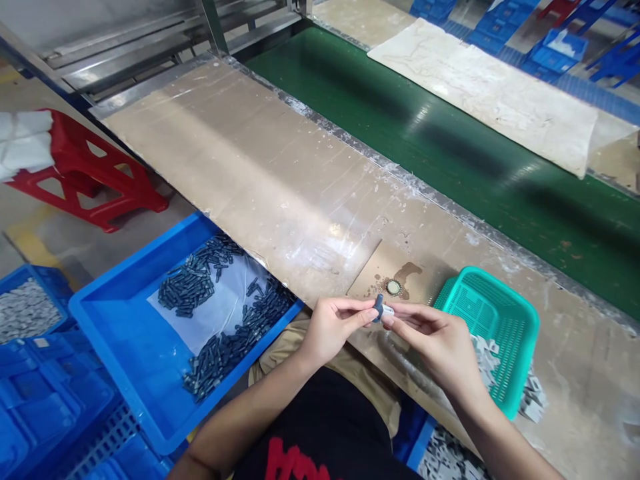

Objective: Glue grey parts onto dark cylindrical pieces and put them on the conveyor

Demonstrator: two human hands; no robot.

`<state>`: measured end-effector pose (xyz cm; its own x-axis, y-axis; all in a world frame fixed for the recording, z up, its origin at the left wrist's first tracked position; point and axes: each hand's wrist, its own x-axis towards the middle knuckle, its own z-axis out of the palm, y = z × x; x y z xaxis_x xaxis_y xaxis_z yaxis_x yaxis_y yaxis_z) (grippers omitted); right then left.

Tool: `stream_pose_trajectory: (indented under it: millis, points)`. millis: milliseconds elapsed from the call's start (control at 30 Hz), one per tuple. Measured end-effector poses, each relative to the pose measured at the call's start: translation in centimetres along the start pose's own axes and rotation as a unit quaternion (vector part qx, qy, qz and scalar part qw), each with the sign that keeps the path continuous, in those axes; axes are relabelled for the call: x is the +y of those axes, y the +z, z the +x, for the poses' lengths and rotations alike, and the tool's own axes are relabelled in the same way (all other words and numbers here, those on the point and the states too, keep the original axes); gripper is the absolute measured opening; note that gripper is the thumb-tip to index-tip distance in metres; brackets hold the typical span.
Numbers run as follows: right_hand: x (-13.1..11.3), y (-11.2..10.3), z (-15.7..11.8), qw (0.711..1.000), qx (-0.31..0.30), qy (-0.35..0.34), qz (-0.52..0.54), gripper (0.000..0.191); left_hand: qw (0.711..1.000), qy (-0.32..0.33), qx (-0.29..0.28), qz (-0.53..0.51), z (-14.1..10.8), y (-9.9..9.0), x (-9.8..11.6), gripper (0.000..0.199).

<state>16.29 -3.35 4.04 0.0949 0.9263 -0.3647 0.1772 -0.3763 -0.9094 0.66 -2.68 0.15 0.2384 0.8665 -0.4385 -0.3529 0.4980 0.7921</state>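
Near the front edge of the worktable, my left hand (336, 328) pinches a small dark blue-grey plastic part (379, 307) between thumb and fingers. Facing it, my right hand (436, 337) grips a small light-grey plastic piece (387, 312). The two parts touch between my fingertips; whether they are joined, I cannot tell. Just beyond my hands, a small round cap (394, 287) lies on a piece of cardboard (367, 275) with a wet brown stain. Beside my right hand stands a green basket (526, 320) holding light-grey pieces (486, 359).
On the left, a blue tray (113, 333) holds many dark parts (186, 288). Loose grey pieces (534, 400) lie beside the basket. A green conveyor belt (450, 150) runs behind the worktable (260, 180). A red stool (95, 177) and blue bins (40, 393) stand left.
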Motion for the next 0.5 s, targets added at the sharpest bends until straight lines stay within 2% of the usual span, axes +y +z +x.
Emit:
stream_pose_trajectory:
  millis: [233, 300, 333, 400, 500]
  points:
    - [1.0, 0.8, 1.4, 1.000, -0.014, 0.011, -0.003, 0.030, 0.997, 0.055, -0.018, 0.058, 2.1, -0.6, -0.2, 0.024]
    - [1.1, 0.6, 2.2, 0.999, -0.017, 0.000, -0.039, 0.034, 0.993, 0.083, 0.009, 0.079, 2.5, -0.7, -0.3, 0.023]
    - [0.9, 0.0, 2.9, 0.998, 0.002, -0.013, -0.068, 0.035, 0.990, 0.100, 0.032, 0.092, 2.4, -0.8, -0.2, 0.023]
    - [0.5, -2.5, 4.8, 0.984, 0.098, -0.057, -0.139, 0.037, 0.979, 0.133, 0.102, 0.119, 1.8, -1.7, 0.1, 0.024]
    - [-0.4, -9.0, 8.6, 0.930, 0.289, -0.097, -0.206, 0.039, 0.933, 0.178, 0.255, 0.179, 0.2, -5.4, 0.7, 0.023]
